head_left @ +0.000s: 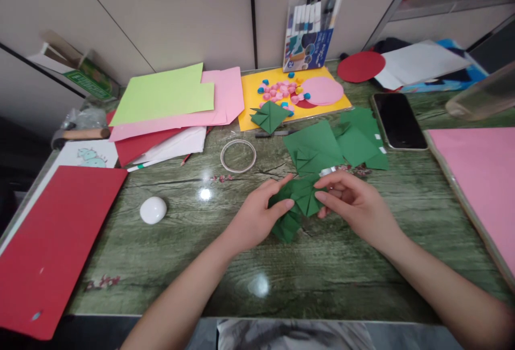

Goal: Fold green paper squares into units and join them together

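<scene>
Between my two hands is a folded green paper piece [306, 195] with pleats fanning across it. My left hand [260, 211] holds its left side, thumb on top and fingers reaching behind. The right edge is pinched between thumb and forefinger of my right hand [349, 199], whose other fingers curl underneath. Under the held piece, another folded green paper [286, 228] shows by my left hand. Just beyond my fingers lie a pleated green piece [308, 161] and flat green sheets [316, 141]. A further folded green paper [270, 117] rests at the yellow sheet's front edge.
A tape roll [238, 156] and a white egg-shaped object [153, 210] lie left of my hands. A phone [398, 121] is at the right. Behind are a yellow sheet [247, 109] with small paper bits and a marker pack [308, 44]. Red paper [60, 243] covers the left edge.
</scene>
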`<state>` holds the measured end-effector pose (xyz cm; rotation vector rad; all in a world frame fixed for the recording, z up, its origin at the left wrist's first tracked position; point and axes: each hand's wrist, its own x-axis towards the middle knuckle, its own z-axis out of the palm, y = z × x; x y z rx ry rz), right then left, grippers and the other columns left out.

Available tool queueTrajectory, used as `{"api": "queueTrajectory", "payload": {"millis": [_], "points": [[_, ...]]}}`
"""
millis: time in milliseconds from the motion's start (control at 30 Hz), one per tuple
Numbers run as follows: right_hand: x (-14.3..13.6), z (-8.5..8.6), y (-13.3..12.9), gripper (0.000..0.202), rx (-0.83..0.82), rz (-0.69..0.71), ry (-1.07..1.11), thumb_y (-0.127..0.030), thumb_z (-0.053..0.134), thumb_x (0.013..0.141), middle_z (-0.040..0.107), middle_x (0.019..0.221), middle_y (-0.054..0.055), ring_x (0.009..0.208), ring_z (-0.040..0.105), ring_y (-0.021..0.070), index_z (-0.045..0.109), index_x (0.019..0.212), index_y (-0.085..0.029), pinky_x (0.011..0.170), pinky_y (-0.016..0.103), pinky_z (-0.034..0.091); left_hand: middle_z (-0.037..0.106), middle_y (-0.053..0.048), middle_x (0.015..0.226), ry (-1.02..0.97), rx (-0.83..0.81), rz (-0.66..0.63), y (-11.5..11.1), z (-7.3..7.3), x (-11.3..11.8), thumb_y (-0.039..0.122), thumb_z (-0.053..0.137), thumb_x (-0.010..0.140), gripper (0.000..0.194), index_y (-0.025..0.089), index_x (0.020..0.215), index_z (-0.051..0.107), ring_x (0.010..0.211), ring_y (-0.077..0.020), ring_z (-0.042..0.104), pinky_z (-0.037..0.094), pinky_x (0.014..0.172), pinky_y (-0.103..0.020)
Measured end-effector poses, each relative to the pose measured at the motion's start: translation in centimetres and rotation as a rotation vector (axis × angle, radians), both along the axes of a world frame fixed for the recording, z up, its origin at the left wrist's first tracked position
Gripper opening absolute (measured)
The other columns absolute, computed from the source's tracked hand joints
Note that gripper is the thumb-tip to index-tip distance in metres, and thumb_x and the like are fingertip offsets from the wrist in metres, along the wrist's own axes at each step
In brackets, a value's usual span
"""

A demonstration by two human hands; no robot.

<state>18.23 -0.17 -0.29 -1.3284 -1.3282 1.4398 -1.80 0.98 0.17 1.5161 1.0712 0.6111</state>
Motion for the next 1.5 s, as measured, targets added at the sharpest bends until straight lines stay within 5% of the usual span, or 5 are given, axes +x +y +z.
{"api": "queueTrajectory", "payload": {"millis": [600,833,1100,1500], "points": [[-0.17,-0.11,-0.11,0.011,0.026,-0.032,-0.017,-0.028,0.063,0.078,0.057,0.067,-0.003,0.051,0.060,0.0100,0.057,0.086,-0.022,0.050,0.023,0.050,0.058,-0.008,0.115,-0.008,0.001,-0.002,0.09,0.23,-0.06,0.025,0.052,0.083,0.042,0.021,0.125,0.051,0.112,-0.0211,0.050,0.035,0.098,-0.037],[0.20,0.52,-0.25,0.014,0.004,0.118,-0.113,-0.032,0.058,0.081,0.062,0.088,0.001,0.067,0.065,0.0131,0.065,0.091,-0.025,0.062,0.026,0.053,0.057,-0.008,0.120,0.003,0.014,0.008,0.07,0.15,-0.11,0.026,0.052,0.083,0.039,0.019,0.121,0.054,0.114,-0.0207,0.049,0.034,0.100,-0.035],[0.25,0.08,0.21,0.021,0.050,0.182,-0.244,-0.034,0.066,0.072,0.068,0.090,0.003,0.075,0.062,0.0182,0.067,0.091,-0.025,0.063,0.030,0.051,0.053,-0.005,0.129,-0.024,0.008,0.005,-0.05,0.05,-0.05,0.026,0.053,0.082,0.034,0.022,0.116,0.056,0.117,-0.0207,0.048,0.035,0.101,-0.036],[0.40,0.58,0.44,0.014,0.023,0.247,-0.277,-0.028,0.064,0.073,0.064,0.077,-0.002,0.053,0.049,0.0100,0.065,0.087,-0.025,0.047,0.023,0.039,0.056,-0.006,0.125,-0.060,-0.062,0.004,0.04,0.30,0.11,0.022,0.055,0.080,0.038,0.020,0.118,0.054,0.113,-0.0208,0.052,0.037,0.098,-0.036]]}}
